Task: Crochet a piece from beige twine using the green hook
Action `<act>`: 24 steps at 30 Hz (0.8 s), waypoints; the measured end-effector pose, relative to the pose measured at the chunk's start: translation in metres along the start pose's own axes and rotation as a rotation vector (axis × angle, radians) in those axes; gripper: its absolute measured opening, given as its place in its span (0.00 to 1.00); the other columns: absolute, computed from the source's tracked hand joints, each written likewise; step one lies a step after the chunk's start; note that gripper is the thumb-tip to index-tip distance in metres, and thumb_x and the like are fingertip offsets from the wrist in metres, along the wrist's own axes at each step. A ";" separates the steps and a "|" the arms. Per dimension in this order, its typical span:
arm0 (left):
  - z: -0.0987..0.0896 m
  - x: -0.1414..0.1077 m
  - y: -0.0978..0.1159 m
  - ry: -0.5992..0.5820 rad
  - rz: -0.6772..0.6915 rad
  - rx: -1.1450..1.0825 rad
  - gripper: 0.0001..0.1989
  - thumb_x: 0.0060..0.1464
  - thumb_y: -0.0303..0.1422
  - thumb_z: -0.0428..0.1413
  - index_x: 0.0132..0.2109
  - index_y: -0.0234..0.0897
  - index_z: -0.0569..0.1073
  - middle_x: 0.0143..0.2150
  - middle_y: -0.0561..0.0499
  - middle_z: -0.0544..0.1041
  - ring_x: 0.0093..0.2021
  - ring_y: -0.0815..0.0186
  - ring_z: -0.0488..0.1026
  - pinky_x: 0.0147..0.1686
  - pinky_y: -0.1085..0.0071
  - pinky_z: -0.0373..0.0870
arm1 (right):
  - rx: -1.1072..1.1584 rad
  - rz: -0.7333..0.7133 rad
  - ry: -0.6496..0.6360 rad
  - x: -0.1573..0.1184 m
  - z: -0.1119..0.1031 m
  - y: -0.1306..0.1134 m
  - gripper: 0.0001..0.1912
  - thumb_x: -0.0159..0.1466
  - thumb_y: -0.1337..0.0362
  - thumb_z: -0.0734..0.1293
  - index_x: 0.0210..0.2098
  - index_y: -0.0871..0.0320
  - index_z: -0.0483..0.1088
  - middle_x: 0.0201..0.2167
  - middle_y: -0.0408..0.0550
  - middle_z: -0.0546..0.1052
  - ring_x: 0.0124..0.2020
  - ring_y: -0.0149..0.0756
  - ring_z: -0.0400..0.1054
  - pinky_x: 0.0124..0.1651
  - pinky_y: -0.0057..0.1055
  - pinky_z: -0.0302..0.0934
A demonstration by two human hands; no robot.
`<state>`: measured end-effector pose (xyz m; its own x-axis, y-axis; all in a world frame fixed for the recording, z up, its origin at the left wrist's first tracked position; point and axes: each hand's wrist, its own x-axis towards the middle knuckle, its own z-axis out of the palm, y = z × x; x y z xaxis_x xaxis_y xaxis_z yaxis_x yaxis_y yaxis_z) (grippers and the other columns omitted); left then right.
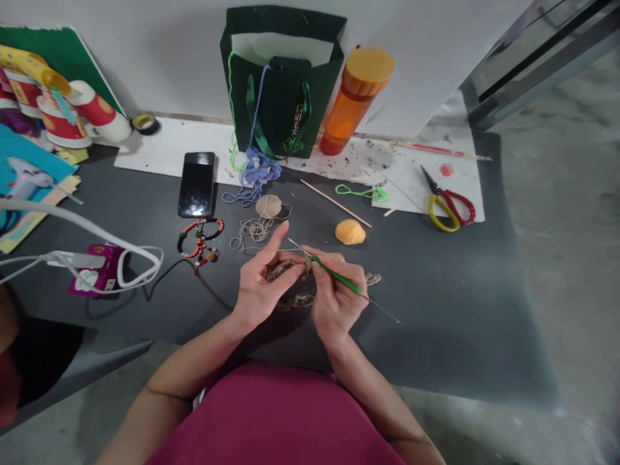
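Together, hands (264, 287) (336, 297) raised holding crochet (293, 300) (right: green hook (339, 279))

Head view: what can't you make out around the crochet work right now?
- Crochet piece: in the head view, its middle is hidden by the left hand and right hand.
- Hook tip: in the head view, too small and blurred.
- Bag lettering: in the head view, too small to read.

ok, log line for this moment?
left hand: against tan crocheted piece | right hand: holds green crochet hook | nearby: twine ball
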<state>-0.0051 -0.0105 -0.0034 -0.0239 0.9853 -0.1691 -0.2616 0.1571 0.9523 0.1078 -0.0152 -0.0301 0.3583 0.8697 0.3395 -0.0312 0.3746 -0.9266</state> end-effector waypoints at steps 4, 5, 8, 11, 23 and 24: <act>-0.002 -0.002 -0.003 -0.022 0.002 0.094 0.32 0.52 0.34 0.69 0.64 0.47 0.74 0.42 0.50 0.84 0.45 0.61 0.77 0.54 0.63 0.73 | 0.121 0.226 0.130 0.003 0.007 -0.003 0.02 0.65 0.64 0.70 0.36 0.50 0.72 0.34 0.40 0.83 0.37 0.34 0.80 0.43 0.36 0.75; -0.002 -0.003 -0.004 -0.018 0.022 0.143 0.32 0.51 0.35 0.69 0.64 0.47 0.75 0.43 0.49 0.84 0.47 0.60 0.77 0.57 0.61 0.72 | 0.153 0.259 0.149 0.005 0.008 -0.003 0.02 0.65 0.63 0.70 0.36 0.50 0.72 0.33 0.39 0.83 0.36 0.33 0.80 0.42 0.34 0.75; -0.002 -0.002 -0.003 -0.041 0.082 0.233 0.29 0.50 0.36 0.69 0.61 0.48 0.78 0.45 0.47 0.84 0.52 0.55 0.75 0.62 0.56 0.67 | 0.240 0.303 0.183 0.010 0.006 -0.002 0.03 0.64 0.61 0.71 0.35 0.50 0.72 0.32 0.39 0.82 0.35 0.31 0.78 0.42 0.31 0.74; -0.004 0.003 0.002 -0.141 0.091 0.185 0.15 0.51 0.39 0.69 0.48 0.48 0.85 0.43 0.48 0.86 0.50 0.56 0.77 0.66 0.52 0.61 | 0.286 0.375 0.181 0.015 -0.001 0.000 0.06 0.64 0.57 0.72 0.36 0.49 0.71 0.32 0.39 0.81 0.30 0.30 0.75 0.29 0.25 0.70; -0.062 0.035 0.034 0.167 0.036 0.227 0.18 0.58 0.48 0.61 0.40 0.38 0.84 0.24 0.52 0.75 0.22 0.69 0.66 0.25 0.71 0.64 | 0.578 0.615 -0.043 0.038 -0.033 -0.005 0.14 0.55 0.51 0.79 0.32 0.49 0.73 0.26 0.33 0.75 0.13 0.17 0.40 0.10 0.17 0.40; -0.066 0.036 0.032 0.226 0.084 0.439 0.17 0.59 0.47 0.60 0.43 0.39 0.84 0.28 0.50 0.78 0.27 0.66 0.70 0.31 0.69 0.67 | 0.583 0.628 -0.035 0.039 -0.032 -0.006 0.15 0.54 0.51 0.79 0.32 0.50 0.73 0.26 0.33 0.75 0.13 0.17 0.41 0.10 0.17 0.40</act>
<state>-0.0783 0.0257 0.0043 -0.2486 0.9643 -0.0914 0.1797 0.1386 0.9739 0.1521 0.0059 -0.0170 0.0853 0.9771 -0.1948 -0.6922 -0.0825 -0.7170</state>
